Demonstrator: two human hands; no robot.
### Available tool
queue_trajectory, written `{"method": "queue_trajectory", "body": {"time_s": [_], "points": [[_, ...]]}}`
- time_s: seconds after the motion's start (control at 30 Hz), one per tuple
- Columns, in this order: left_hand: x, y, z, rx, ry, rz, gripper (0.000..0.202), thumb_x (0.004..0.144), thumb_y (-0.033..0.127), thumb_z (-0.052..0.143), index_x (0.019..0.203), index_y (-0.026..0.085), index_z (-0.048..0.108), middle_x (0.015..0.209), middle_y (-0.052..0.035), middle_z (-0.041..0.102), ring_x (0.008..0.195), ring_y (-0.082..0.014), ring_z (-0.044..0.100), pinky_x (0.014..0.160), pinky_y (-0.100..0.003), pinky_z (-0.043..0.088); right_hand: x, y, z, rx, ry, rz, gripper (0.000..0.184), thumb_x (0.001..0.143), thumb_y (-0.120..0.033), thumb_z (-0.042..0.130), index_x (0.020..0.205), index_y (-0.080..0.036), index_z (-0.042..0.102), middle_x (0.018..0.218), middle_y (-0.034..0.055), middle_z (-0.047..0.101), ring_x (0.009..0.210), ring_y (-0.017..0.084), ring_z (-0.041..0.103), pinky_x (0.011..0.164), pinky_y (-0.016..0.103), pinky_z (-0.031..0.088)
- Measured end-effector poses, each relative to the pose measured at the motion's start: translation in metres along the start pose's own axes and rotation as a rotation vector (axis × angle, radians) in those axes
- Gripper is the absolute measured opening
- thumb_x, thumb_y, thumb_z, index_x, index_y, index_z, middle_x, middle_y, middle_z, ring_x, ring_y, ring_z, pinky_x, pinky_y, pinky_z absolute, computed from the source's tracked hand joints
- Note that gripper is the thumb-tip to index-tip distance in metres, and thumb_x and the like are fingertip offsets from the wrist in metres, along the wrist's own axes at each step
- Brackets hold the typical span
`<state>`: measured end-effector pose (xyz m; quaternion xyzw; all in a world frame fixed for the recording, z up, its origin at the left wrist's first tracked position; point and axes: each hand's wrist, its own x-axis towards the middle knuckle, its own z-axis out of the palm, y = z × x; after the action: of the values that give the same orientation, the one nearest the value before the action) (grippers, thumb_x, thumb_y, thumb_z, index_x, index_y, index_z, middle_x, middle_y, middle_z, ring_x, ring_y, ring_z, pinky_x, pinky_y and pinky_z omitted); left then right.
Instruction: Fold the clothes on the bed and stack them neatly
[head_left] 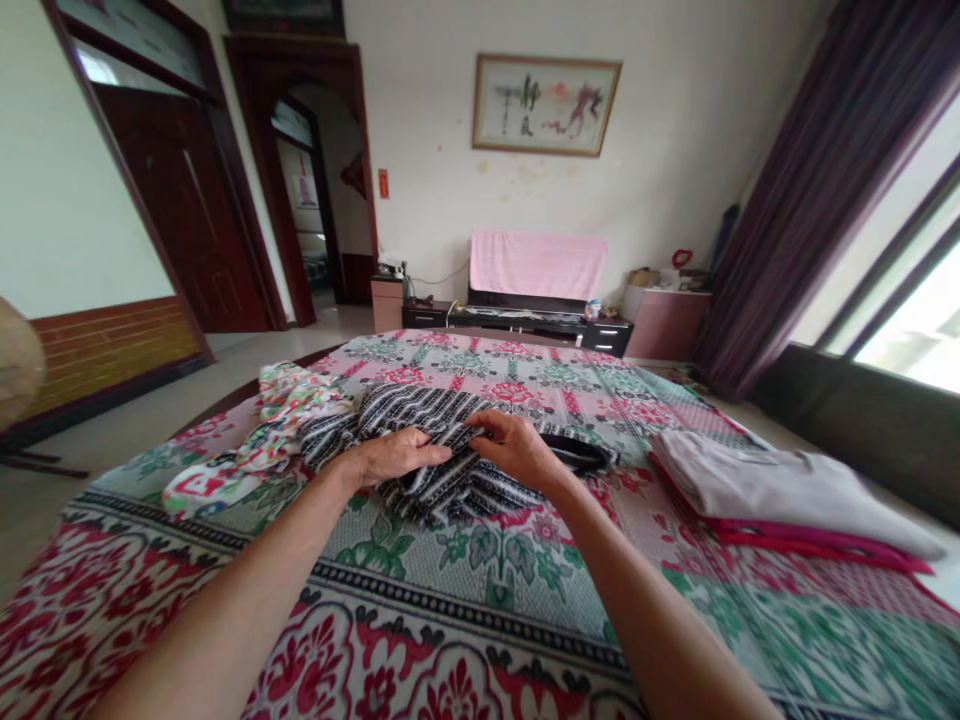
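Note:
A black-and-white striped knit garment lies bunched on the patterned cloth in front of me. My left hand rests on its left part, fingers stretched out and thumb pointing right. On the right, my right hand has its fingers bent and closed on the fabric near the middle. A black opening of the garment shows to the right of that hand. Touching the garment's left side is a crumpled white cloth item with a colourful print. Some fingertips are hard to make out against the stripes.
A red, green and white flowered cloth covers the broad surface. At its right lies a folded stack, a light grey garment over a red one. Beyond are a low black cabinet, a pink cloth and a dark curtain.

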<state>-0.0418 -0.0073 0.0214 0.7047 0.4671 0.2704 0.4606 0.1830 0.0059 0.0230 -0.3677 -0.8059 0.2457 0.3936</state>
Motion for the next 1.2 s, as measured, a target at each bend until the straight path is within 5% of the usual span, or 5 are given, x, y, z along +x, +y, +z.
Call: {"method": "queue_trajectory", "body": {"time_s": [0.27,0.63,0.73,0.93,1.2], "points": [[0.002,0.001,-0.032,-0.016,0.254,0.012,0.051,0.072,0.054,0.058,0.104,0.016,0.066,0.097,-0.0093,0.071,0.085,-0.0202,0.065,0.058,-0.024,0.042,0.005,0.021,-0.055,0.170,0.360,0.165,0.029,0.066,-0.027,0.053,0.091,-0.015,0.064,0.067,-0.0017,0.061,0.058,0.010,0.051,0.054,0.022,0.039],[0.005,-0.034,-0.062,0.661,0.608,-0.017,0.032,0.073,0.037,0.049,0.086,0.022,0.074,0.085,-0.0019,0.074,0.079,-0.0192,0.064,0.070,-0.025,0.042,-0.010,0.054,-0.120,0.214,0.937,0.407,0.035,0.064,-0.033,0.052,0.089,-0.014,0.067,0.062,-0.0015,0.059,0.055,0.012,0.052,0.050,0.022,0.041],[0.002,-0.041,-0.070,0.752,0.540,-0.073,0.031,0.073,0.035,0.048,0.081,0.022,0.075,0.079,-0.0024,0.072,0.073,-0.0184,0.062,0.065,-0.025,0.039,-0.016,0.072,-0.127,-0.048,0.825,0.512,0.035,0.063,-0.033,0.052,0.087,-0.014,0.069,0.062,0.0007,0.061,0.057,0.014,0.053,0.050,0.023,0.040],[-0.016,-0.041,-0.091,0.909,0.531,-0.252,0.024,0.068,0.033,0.050,0.068,0.022,0.072,0.059,-0.0006,0.062,0.059,-0.0160,0.053,0.055,-0.025,0.031,-0.021,0.084,-0.120,-0.565,0.207,0.582,0.030,0.066,-0.027,0.052,0.087,-0.019,0.072,0.070,0.0033,0.067,0.069,0.018,0.060,0.062,0.026,0.043],[-0.034,-0.044,-0.108,0.827,0.336,-0.539,0.015,0.055,0.030,0.058,0.060,0.020,0.067,0.049,0.0009,0.054,0.055,-0.0168,0.052,0.052,-0.025,0.035,-0.014,0.058,-0.095,-0.705,0.156,0.260,0.055,0.065,-0.015,0.052,0.119,-0.018,0.059,0.132,0.0125,0.052,0.117,0.028,0.051,0.094,0.040,0.041]]}}
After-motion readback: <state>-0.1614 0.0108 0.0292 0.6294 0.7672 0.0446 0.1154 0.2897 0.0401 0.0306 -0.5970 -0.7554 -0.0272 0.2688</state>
